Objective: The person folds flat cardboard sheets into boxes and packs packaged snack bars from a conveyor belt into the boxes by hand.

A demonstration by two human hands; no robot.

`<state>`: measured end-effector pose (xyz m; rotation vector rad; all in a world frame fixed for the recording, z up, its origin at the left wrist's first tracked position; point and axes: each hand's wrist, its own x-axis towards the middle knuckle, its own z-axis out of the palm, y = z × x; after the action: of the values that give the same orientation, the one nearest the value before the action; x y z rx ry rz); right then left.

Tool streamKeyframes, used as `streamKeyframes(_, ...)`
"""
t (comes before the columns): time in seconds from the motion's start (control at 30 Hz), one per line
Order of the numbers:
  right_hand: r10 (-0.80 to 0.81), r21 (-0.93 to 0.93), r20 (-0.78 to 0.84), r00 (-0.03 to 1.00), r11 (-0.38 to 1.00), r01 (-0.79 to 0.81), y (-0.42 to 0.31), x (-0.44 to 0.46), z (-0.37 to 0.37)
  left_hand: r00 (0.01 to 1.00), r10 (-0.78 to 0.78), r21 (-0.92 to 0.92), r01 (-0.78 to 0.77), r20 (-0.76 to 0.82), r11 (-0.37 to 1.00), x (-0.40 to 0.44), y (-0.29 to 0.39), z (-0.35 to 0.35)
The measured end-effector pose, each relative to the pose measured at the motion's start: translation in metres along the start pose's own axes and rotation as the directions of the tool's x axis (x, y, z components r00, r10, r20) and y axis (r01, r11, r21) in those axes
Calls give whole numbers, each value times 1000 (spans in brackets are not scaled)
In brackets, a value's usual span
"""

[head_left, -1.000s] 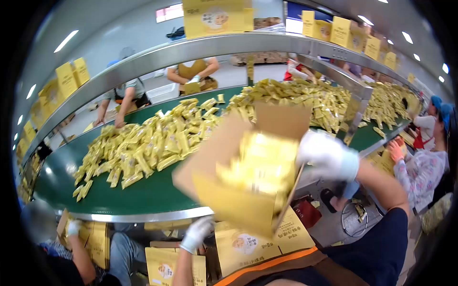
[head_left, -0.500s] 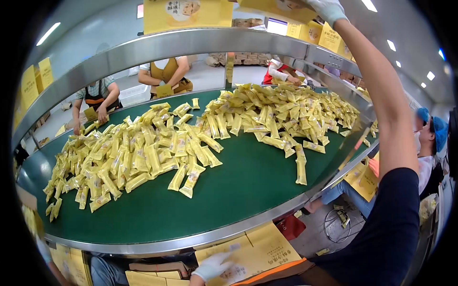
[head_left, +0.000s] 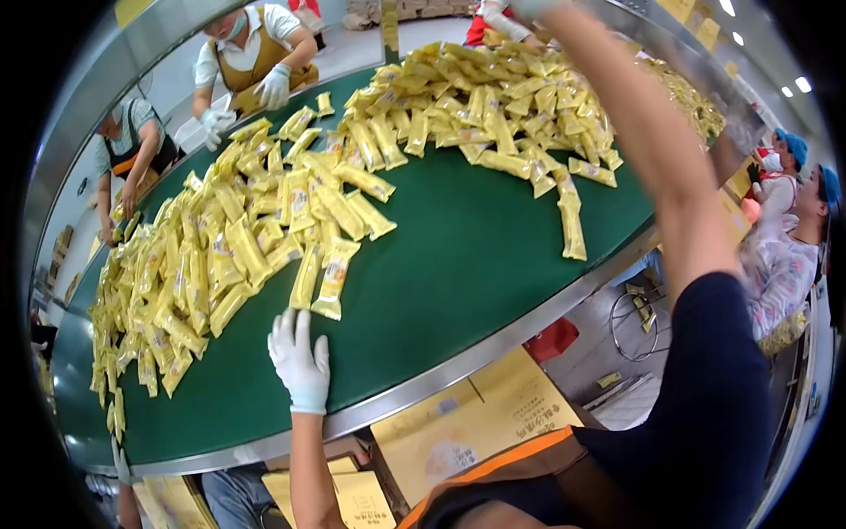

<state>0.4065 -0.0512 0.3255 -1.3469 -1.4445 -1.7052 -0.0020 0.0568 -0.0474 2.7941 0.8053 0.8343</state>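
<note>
My left hand [head_left: 300,361], in a white glove, lies over the near part of the green belt [head_left: 423,353] with its fingers stretched out and apart. Its fingertips reach the lower ends of two yellow wrapped snack packets [head_left: 333,280]; whether they touch is hard to tell. My right arm extends up to the top edge of the view, where only a smeared bit of my gloved right hand [head_left: 534,7] shows, its fingers hidden. A big pile of the same packets [head_left: 238,229] covers the belt's left side, and another heap [head_left: 485,97] lies farther back.
Flattened yellow cartons [head_left: 476,414] lie below the belt's metal rim [head_left: 529,331]. Across the belt, a co-worker in white gloves [head_left: 256,62] and another in a striped shirt [head_left: 132,150] stand by the packets. More people [head_left: 784,238] sit at right, near a round stool [head_left: 636,326].
My left hand has moved from the cartons up onto the belt beside the packets. The view has tilted down, and my raised right hand now sits mostly beyond the top edge.
</note>
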Motion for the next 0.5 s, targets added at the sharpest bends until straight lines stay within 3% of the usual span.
streamKeyframes(0.03,35,171,13,999,985,-37,-32,-41,-21,997,-81,82,79,17,993,-12,-16,12)
streamKeyframes(0.07,296,214,462,836,877,-429,-65,-85,-48,975,-214,102,219,-61,970,-17,-28,19)
streamKeyframes(0.1,191,351,403,895,871,-344,-80,-146,-46,970,-216,106,227,-109,968,-15,-35,5)
streamKeyframes(0.13,249,246,585,772,852,-461,-96,-217,-49,968,-222,152,239,-118,959,-18,-49,-2)
streamKeyframes(0.17,272,290,756,596,676,-677,-110,-261,-58,965,-227,193,249,-128,949,-23,-62,-5)
streamKeyframes(0.23,375,181,845,381,471,-864,-118,-330,-57,890,-348,34,373,-294,927,-31,-104,-2)
streamKeyframes(0.3,387,242,786,482,525,-816,-121,-330,-36,751,-534,-80,550,-387,832,-24,-135,-7)
streamKeyframes(0.4,94,389,735,672,754,-530,-133,-264,19,636,-611,-86,656,-471,749,-5,-177,3)
streamKeyframes(0.47,-103,500,761,641,722,-478,-144,-234,73,641,-613,-94,652,-463,753,14,-187,6)
streamKeyframes(0.5,-193,540,798,571,650,-534,-150,-221,104,641,-608,-89,650,-468,754,23,-194,5)
